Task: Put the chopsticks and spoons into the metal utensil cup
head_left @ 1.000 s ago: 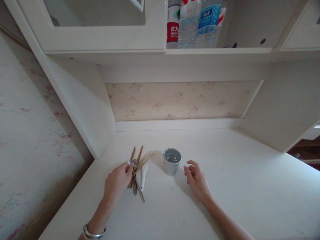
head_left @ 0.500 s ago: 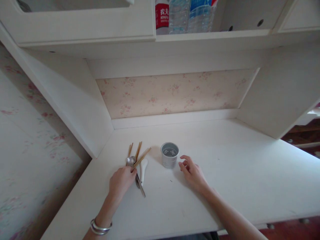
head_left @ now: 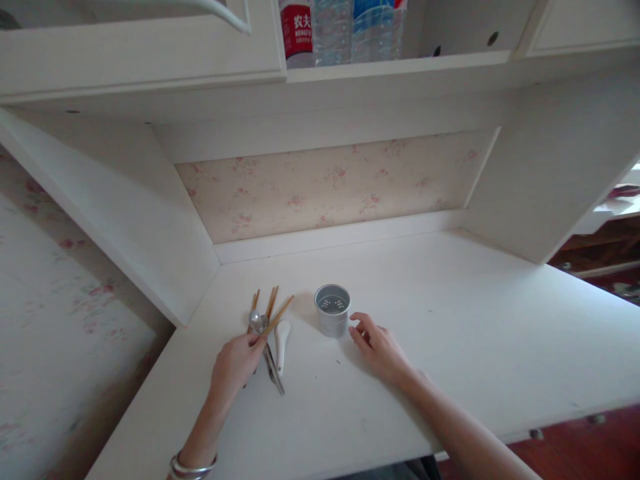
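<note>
Low in the frame, left of centre, the left hand [head_left: 237,363] pinches chopsticks [head_left: 280,315] beside spoons [head_left: 257,321]. Near centre stands the cup [head_left: 333,325], upright; just right of it, the right hand [head_left: 375,343] is loosely curled, fingers parted, holding nothing.

Red-labelled bottle [head_left: 298,33] | "农夫" — "NONGFU" beneath | rest too small to read

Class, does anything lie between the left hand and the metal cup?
Yes: a white spoon lies on the table between the left hand and the metal cup, and chopsticks slant past the spoon's bowl. The right hand is on the cup's other side.
</note>
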Demonstrator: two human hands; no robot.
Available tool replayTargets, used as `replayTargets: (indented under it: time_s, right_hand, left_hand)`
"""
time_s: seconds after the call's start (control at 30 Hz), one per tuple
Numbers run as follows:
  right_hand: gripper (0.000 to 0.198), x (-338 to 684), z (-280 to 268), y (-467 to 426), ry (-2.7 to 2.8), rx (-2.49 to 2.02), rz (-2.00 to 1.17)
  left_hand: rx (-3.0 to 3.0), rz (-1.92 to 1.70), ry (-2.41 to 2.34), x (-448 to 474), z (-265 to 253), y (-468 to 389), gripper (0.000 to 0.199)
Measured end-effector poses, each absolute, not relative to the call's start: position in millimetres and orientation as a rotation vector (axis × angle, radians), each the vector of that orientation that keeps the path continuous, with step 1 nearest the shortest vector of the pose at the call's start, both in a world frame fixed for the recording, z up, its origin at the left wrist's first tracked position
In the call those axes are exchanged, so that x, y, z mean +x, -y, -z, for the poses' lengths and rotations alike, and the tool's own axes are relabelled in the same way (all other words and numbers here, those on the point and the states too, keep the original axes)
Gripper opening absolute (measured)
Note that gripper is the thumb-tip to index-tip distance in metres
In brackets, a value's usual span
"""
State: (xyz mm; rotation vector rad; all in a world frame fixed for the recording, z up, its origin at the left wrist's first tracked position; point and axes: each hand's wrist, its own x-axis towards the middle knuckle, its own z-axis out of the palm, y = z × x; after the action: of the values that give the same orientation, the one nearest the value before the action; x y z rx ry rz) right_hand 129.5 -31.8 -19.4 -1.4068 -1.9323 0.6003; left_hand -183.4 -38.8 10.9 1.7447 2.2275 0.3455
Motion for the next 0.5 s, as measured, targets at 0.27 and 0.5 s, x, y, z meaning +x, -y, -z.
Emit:
replayTargets:
  time_s: [0.27,0.5]
  right_hand:
    - [0.03,129.0,18.2,32.2,1.998,-1.426,-0.587]
    - [0.032,128.9,17.1,33.3,2.001,-1.442,-0.58]
  left_hand:
    - [1.81,-0.267,-2.269,-173.3,-6.3,38.4,0.045]
    - [1.851,-0.409,-2.351,-194.7,-13.6,43.9,0.039]
